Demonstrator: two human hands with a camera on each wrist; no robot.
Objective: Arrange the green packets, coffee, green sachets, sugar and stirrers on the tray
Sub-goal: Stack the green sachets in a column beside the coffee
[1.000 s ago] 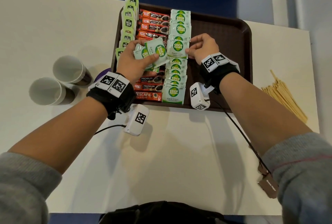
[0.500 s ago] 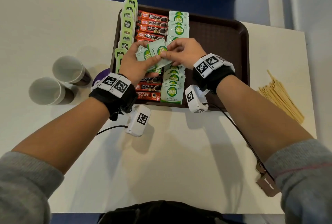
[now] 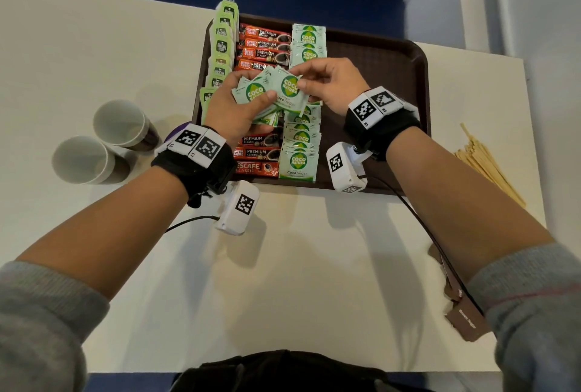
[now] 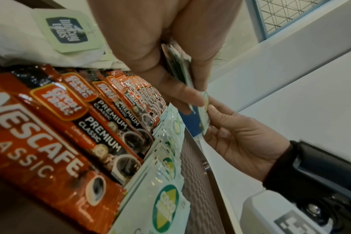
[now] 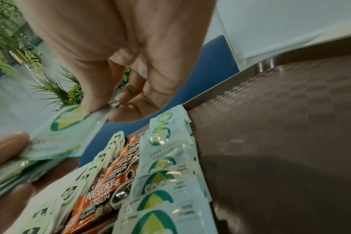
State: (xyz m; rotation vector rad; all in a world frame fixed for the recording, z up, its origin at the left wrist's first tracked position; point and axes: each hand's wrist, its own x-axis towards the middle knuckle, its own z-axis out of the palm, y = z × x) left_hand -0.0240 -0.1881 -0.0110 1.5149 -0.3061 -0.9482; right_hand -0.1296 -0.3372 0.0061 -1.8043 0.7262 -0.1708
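Above the brown tray my left hand grips a fanned stack of green Coco Natura sugar sachets. My right hand pinches the top sachet of that stack by its right edge; the same pinch shows in the right wrist view on the sachet. On the tray lie a left row of pale green tea packets, a middle row of red coffee sticks and a right row of sugar sachets. Wooden stirrers lie on the table right of the tray.
Two white paper cups stand on the white table left of the tray. The tray's right half is bare brown surface. A brown tag on a cord hangs from my right forearm.
My right hand left the sachet row, moved left to the stack in my left hand and took the top sachet between its fingers. The left hand stayed in place.
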